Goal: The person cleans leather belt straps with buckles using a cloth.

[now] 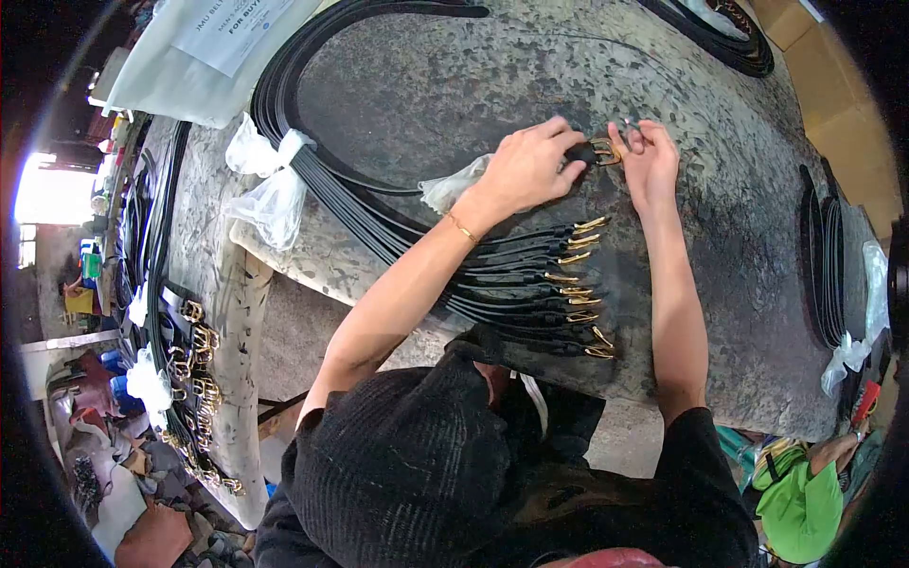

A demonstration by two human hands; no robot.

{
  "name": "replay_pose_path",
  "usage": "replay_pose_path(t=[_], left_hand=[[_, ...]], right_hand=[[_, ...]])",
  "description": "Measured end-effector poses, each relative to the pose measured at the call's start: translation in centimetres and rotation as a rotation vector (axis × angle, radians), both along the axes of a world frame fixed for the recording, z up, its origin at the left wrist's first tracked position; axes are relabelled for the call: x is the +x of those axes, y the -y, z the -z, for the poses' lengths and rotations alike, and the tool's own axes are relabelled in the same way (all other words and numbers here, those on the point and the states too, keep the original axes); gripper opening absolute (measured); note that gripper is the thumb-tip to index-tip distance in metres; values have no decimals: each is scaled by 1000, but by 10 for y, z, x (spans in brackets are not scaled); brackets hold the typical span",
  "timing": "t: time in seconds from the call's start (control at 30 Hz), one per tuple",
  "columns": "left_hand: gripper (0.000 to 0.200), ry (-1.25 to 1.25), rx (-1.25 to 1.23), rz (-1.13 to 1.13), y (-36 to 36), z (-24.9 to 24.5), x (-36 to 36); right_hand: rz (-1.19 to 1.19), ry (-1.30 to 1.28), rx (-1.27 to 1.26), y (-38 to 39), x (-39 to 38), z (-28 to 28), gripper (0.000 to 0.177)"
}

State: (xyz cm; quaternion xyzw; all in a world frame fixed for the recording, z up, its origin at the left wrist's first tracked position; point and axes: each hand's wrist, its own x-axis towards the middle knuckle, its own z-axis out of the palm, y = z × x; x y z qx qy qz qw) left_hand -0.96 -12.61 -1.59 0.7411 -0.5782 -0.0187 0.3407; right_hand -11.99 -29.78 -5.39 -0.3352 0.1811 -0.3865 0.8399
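Note:
At the upper middle of the table, my left hand (532, 168) is closed on the buckle end of a black belt (579, 151), which has a gold buckle (607, 151). My right hand (650, 161) is at the other side of this buckle, thumb and fingers bent together near a small object (630, 125) too blurred to name. Below both hands lies a bundle of black belts (365, 213), its gold buckles (579, 292) lined up in a column. White plastic (454, 185) lies beside my left wrist.
Plastic wrap (275, 180) is tied round the bundle. A labelled white bag (213, 57) lies at the upper left. More belts hang at the left (156, 237) and lie at the right (826, 265). Another person in green (803, 506) is at the lower right.

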Motion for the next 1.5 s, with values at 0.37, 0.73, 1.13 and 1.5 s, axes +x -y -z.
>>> replay_pose_path(t=[0.37, 0.73, 1.13, 1.5], left_hand=[[13, -80, -140, 56, 11, 8, -9], [8, -199, -153, -92, 14, 14, -5], [7, -173, -155, -61, 13, 15, -3], [17, -316, -148, -85, 12, 11, -2]], right_hand=[[-74, -14, -104, -1, 0, -1, 3], [-139, -206, -688, -8, 2, 7, 16], [-113, -351, -806, -13, 0, 5, 18], [-56, -248, -615, -15, 2, 1, 18]])
